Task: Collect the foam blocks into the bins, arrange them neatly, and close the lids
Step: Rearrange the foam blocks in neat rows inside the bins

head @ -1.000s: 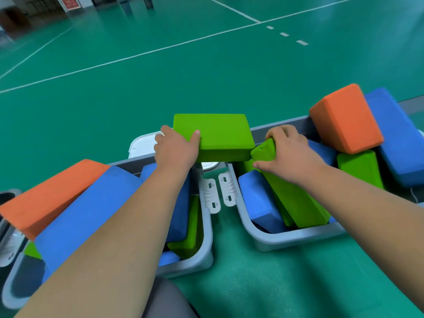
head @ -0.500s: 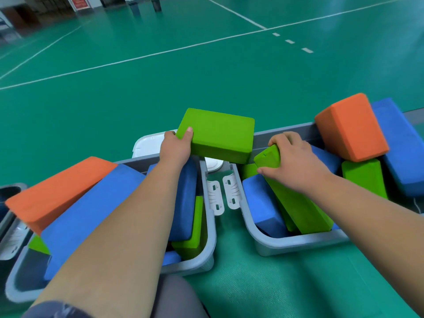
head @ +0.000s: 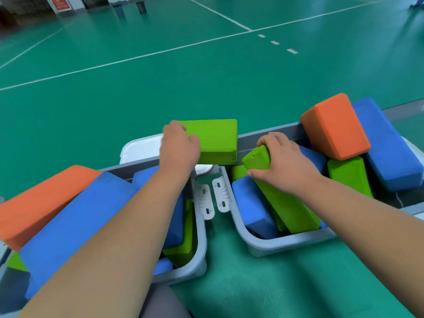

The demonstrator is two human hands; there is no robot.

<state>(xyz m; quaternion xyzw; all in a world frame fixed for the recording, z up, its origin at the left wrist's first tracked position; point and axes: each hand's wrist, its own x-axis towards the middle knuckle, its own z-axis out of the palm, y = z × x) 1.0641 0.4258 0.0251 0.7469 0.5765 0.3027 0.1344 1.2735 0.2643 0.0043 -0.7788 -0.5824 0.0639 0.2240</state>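
Bright, even indoor light filled the scene; the glossy green sports floor (head: 160, 88) showed pale sheen far off, shadows were soft, straight court lines bowed from wide-angle distortion, and slight softness blurred the edges

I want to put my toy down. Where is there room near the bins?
The floor beyond the bins is bare, and so is the mat before the right bin. That bin and the left bin are packed with blocks; the gap between them is narrow, with white latches hanging in it.
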